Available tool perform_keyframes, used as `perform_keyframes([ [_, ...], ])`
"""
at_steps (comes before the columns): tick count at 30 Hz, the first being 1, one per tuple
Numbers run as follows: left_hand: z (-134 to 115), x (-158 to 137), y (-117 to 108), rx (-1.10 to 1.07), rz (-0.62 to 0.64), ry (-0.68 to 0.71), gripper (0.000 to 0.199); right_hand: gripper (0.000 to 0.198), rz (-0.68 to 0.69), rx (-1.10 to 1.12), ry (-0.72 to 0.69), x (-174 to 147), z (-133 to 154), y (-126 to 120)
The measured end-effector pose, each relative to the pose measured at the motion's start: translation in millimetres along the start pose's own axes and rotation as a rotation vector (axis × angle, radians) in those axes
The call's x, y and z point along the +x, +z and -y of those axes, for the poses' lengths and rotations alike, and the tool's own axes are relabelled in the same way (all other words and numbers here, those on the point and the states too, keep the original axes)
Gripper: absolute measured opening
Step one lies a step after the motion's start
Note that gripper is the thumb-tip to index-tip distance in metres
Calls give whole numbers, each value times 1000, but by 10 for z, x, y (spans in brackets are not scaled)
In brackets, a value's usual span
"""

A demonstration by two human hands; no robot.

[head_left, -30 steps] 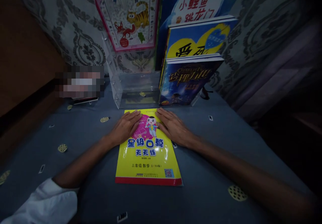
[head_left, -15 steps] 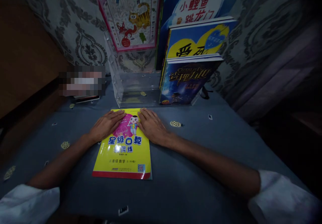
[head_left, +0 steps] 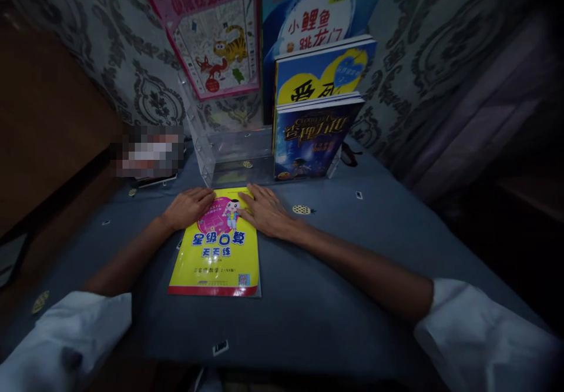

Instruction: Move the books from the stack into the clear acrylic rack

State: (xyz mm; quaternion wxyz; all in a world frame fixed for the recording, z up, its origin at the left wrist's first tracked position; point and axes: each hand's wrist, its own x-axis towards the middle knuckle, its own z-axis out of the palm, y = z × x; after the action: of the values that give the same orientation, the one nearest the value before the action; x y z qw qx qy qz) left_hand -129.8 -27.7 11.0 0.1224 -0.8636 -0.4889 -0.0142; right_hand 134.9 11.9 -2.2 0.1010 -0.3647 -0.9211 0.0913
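A yellow workbook (head_left: pixel 215 271) with a red bottom strip and a cartoon child on its cover lies flat on the table. My left hand (head_left: pixel 190 207) rests over its upper left edge, fingers together and slightly bent on the cover's corner. On the opposite side, my right hand (head_left: pixel 267 211) lies across the upper right corner, its thumb apart from the fingers and over the cover. Both hands touch the workbook without lifting it. Just beyond it stands a clear acrylic book stand (head_left: pixel 207 163). The undersides of my fingers are hidden.
The stand carries a pink picture book (head_left: pixel 189 51), a blue carp-story book (head_left: pixel 304 16), a blue-and-yellow book (head_left: pixel 286 80) and a dark blue book (head_left: pixel 317 139). Left of it lies a stack with a blurred-out top (head_left: pixel 147 154). A blue-grey cloth (head_left: pixel 335 251) covers the table.
The view has shifted, so the books appear farther left. My right thumb has spread farther from its fingers, and my left fingers look more bent. The workbook stays in place on the table.
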Motion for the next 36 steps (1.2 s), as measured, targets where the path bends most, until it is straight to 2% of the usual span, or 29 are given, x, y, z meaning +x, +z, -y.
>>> perform_keyframes([
  [4, -176, 47, -124, 130, 94, -53, 26, 51, -35, 0, -21, -79, 13, -31],
  [7, -415, 82, -193, 186, 141, -199, 24, 50, -48, 33, -56, -109, -28, -50],
  [11, -690, 139, -238, 151, 174, -384, 29, 46, -42, 90, -60, -23, -113, -58],
  [17, -818, 182, -370, 58, 270, -492, 39, 40, -104, 178, -41, 49, -189, -11],
  [21, -928, 194, -490, -46, 306, -485, 44, 31, -195, 364, -70, -68, -227, 24],
  [26, -1325, 214, -528, -10, 296, -377, 56, 32, -261, 505, -40, -173, -283, 49],
  [28, -1475, 233, -541, 7, 286, -352, 50, 32, -280, 557, -25, -182, -303, 52],
  [30, -1570, 262, -571, 14, 285, -359, 36, 32, -288, 616, -11, -185, -319, 54],
  [32, -1612, 298, -610, 11, 311, -376, 27, 31, -296, 665, -7, -190, -329, 55],
  [36, -1608, 344, -664, 2, 354, -375, 22, 30, -327, 731, 5, -200, -336, 60],
])
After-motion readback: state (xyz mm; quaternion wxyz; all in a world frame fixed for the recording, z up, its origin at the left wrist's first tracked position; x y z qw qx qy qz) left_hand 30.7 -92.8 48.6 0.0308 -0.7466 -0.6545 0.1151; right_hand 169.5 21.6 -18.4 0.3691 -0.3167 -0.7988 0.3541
